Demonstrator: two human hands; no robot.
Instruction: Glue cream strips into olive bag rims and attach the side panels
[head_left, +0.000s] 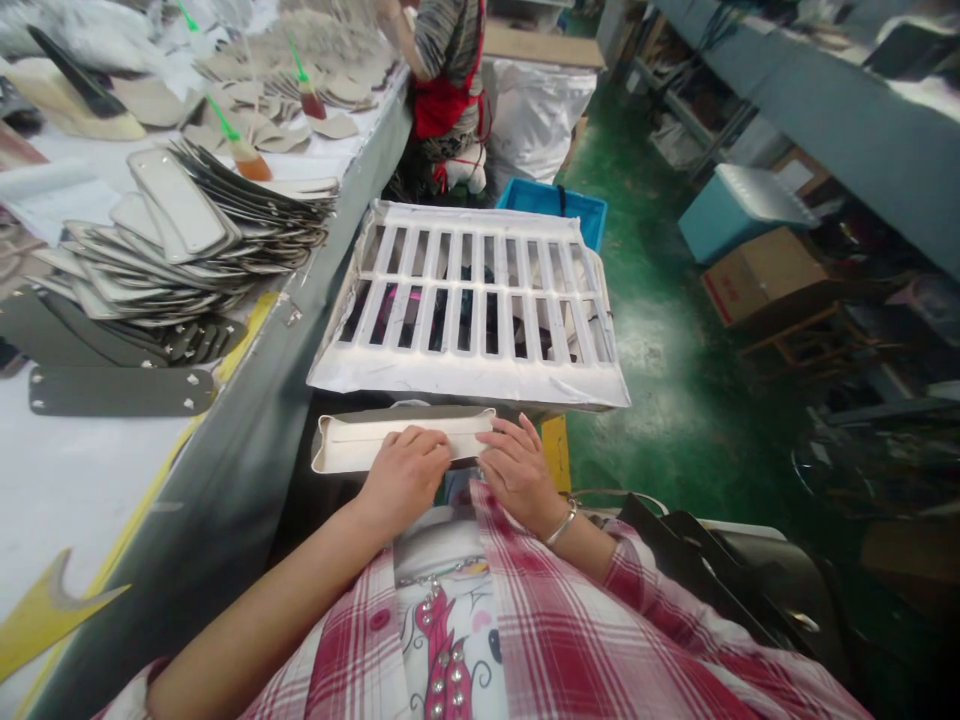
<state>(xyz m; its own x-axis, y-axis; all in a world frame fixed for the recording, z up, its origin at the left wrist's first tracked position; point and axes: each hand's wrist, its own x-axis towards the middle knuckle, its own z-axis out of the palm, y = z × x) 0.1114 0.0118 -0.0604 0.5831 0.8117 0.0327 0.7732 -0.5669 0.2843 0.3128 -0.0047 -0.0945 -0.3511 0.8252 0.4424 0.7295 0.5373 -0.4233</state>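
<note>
I hold the pale-lined panel (352,442) just at the near side of the white slatted rack (420,283). My left hand (409,462) is curled closely upon its middle; my right hand (517,470) is at its right end, fingers partly spread, and I cannot tell if they pinch it. Left of the rack, the white-topped table (90,475) carries stacked panels (184,205). Behind the rack are a blue bin (589,213) and a person in red apron (442,105); to its right spreads the green floor (652,350).
</note>
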